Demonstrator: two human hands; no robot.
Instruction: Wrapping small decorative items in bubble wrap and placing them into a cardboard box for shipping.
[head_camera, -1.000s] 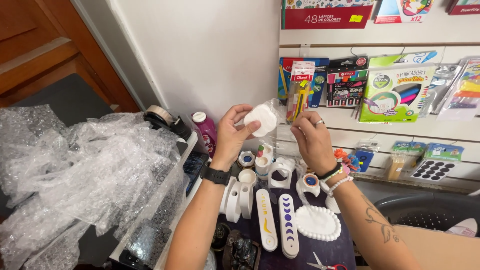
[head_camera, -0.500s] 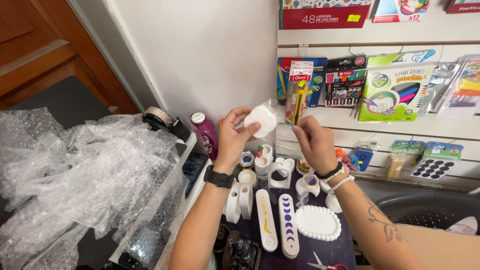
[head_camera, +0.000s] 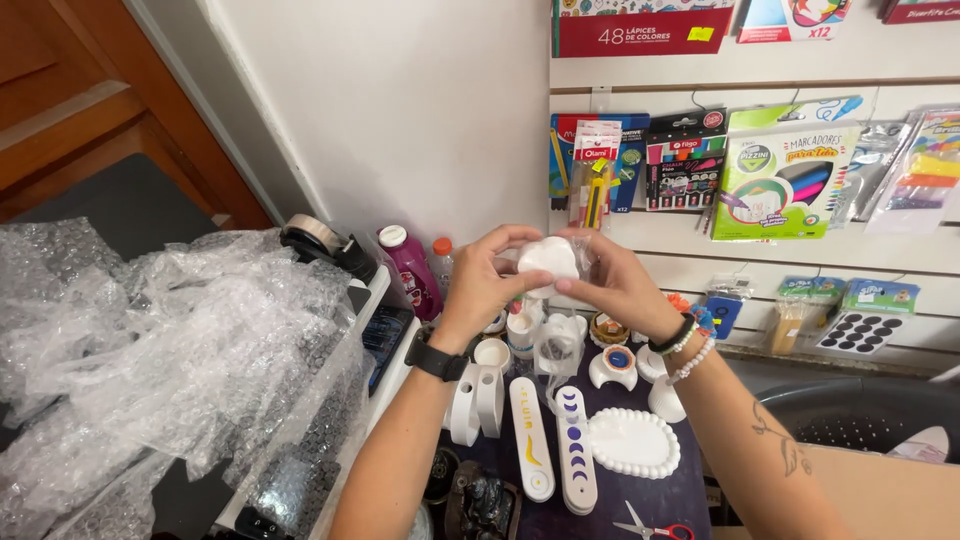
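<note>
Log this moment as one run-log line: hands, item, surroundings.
left hand: grip on small white round piece | right hand: grip on same piece | piece: held above table | below: white oval tray, scissors | left: bubble wrap

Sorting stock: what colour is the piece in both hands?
White, seen in the head view.

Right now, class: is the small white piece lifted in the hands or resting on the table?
Lifted. The small white piece is pinched between left hand and right hand, above the table's white ornaments.
</note>
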